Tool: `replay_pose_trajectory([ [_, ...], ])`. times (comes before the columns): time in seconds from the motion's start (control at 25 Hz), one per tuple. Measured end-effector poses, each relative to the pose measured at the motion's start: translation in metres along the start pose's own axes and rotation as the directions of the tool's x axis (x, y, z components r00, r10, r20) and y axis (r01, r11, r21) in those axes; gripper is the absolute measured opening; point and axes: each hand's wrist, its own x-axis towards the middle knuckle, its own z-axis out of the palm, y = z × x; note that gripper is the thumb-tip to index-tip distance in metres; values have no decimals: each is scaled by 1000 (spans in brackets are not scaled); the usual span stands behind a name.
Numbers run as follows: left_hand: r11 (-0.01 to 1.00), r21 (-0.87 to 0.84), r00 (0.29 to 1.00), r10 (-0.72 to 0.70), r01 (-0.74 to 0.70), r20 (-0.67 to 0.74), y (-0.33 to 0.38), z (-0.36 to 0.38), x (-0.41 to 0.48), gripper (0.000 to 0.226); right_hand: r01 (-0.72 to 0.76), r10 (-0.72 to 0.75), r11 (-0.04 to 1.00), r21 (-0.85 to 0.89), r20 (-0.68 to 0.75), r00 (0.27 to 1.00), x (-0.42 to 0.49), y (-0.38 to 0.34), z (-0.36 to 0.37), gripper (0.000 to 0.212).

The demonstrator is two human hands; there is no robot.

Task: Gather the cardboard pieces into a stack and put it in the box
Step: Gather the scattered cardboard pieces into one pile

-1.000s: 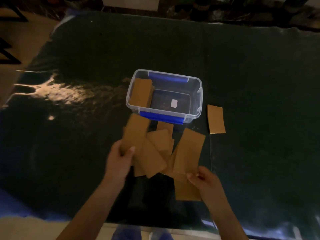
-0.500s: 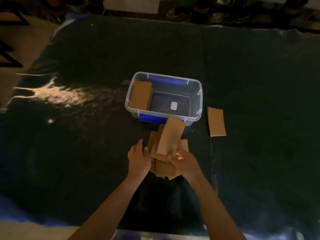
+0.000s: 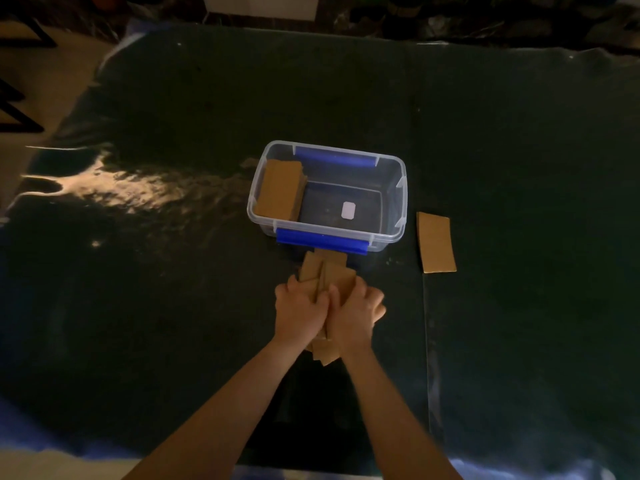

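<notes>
Left hand (image 3: 300,306) and right hand (image 3: 354,311) are pressed together, both clasped around a bunch of brown rectangular cardboard pieces (image 3: 325,270) on the dark table (image 3: 173,306), just before the clear plastic box with blue handles (image 3: 394,233). Inside the box, at its left end: a cardboard stack (image 3: 278,189). One loose cardboard piece (image 3: 435,242) lies right of the box.

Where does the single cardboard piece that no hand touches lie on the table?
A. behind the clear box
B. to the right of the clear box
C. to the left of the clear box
B: the loose cardboard piece lies flat on the table, just right of the clear box, apart from both hands.
</notes>
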Motion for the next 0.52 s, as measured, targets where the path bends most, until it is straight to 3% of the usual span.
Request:
replay_pose_trajectory([
  [0.08,959,-245,990,-135,141,43,0,-6,-2,39,-14,7,993,114,65,998,-8,-1,12,65],
  [0.12,893,-394,976,-206,219,76,-2,-14,-1,47,-54,36,984,170,102,994,-7,-1,11,73],
  [0.2,723,-591,931,-322,358,170,-11,-27,-4,85,-125,91,974,188,176,980,1,2,5,85],
  [0.28,629,-653,907,-314,420,281,-16,-32,-14,93,-121,101,988,94,193,976,4,3,0,88],
  [0.32,621,-650,899,-283,438,335,-16,-31,-19,87,-99,89,994,41,190,978,2,3,-1,87],
  [0.4,708,-570,899,-225,416,376,-13,-27,-30,83,-59,56,998,13,187,981,-2,2,-2,84],
  [0.52,786,-543,929,-108,297,353,-1,-24,-45,83,-84,41,980,181,230,972,-9,6,-12,82],
])
